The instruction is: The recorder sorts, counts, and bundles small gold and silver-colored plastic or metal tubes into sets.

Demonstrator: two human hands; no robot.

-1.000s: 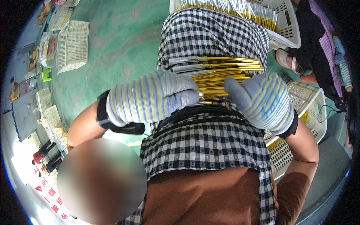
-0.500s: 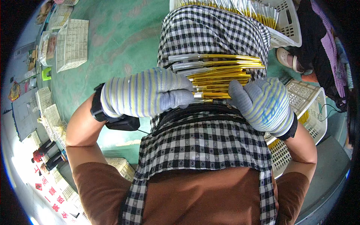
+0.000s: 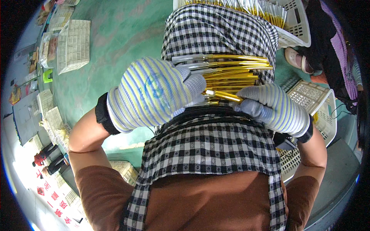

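Note:
On the checked apron (image 3: 216, 34) over my lap lies a row of slim gold rods (image 3: 233, 79) with silvery sleeve-like ends, perhaps brushes. My right hand (image 3: 279, 109), in a striped knit glove, pinches the gold end of one rod (image 3: 224, 95) just above the near side of the row. My left hand (image 3: 154, 90), gloved alike, is closed at the other end of that rod, its back turned up. Its fingers hide the rod's silvery end, so I cannot see exactly how they grip it.
Beyond my knees a white plastic crate (image 3: 295, 23) holds many more such rods. At my right stands another crate (image 3: 325, 115) with gold pieces inside. A co-worker's shoe (image 3: 295, 59) is at the right. An upturned-looking pale crate (image 3: 75, 46) rests on the green floor (image 3: 119, 38).
One rod has been lifted and tilted off the row between my hands. My left hand has rolled so its back shows; my right hand has turned, its fingers now pinching the rod's gold end.

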